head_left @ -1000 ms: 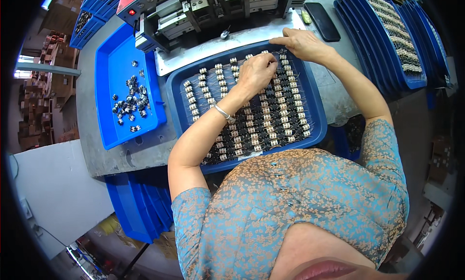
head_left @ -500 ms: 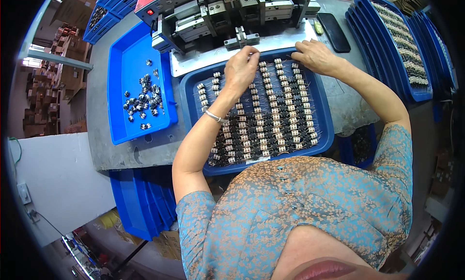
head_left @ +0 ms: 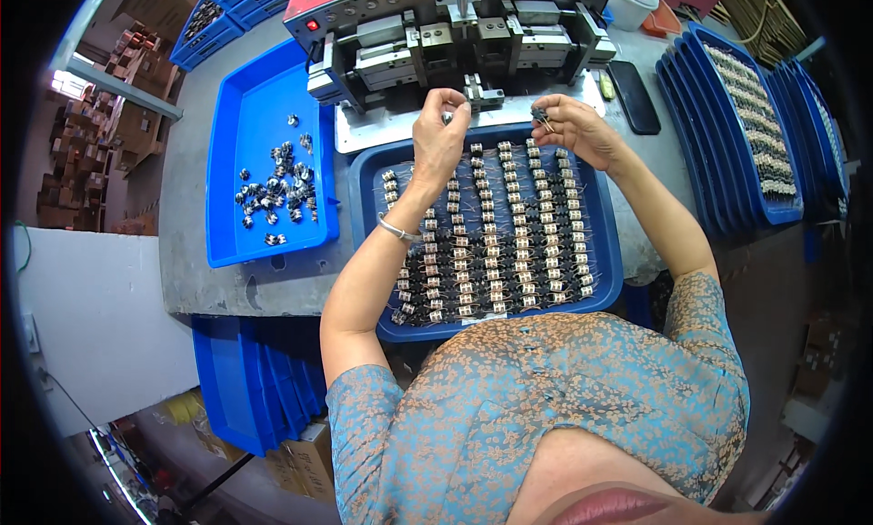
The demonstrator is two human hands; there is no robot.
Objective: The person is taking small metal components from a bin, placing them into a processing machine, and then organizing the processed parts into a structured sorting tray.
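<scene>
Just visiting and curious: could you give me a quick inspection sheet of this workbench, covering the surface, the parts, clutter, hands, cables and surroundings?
Surface: grey bench, worn.
Job's things: blue tray with rows of small wired parts; metal fixture machine behind it.
Clutter: second blue tray of loose parts; dark flat device.
Hands: left hand pinches a small part; right hand has one small wired part in its grip.
Cables: nothing seen.
Surroundings: stacked blue trays at right, more under the bench.
</scene>
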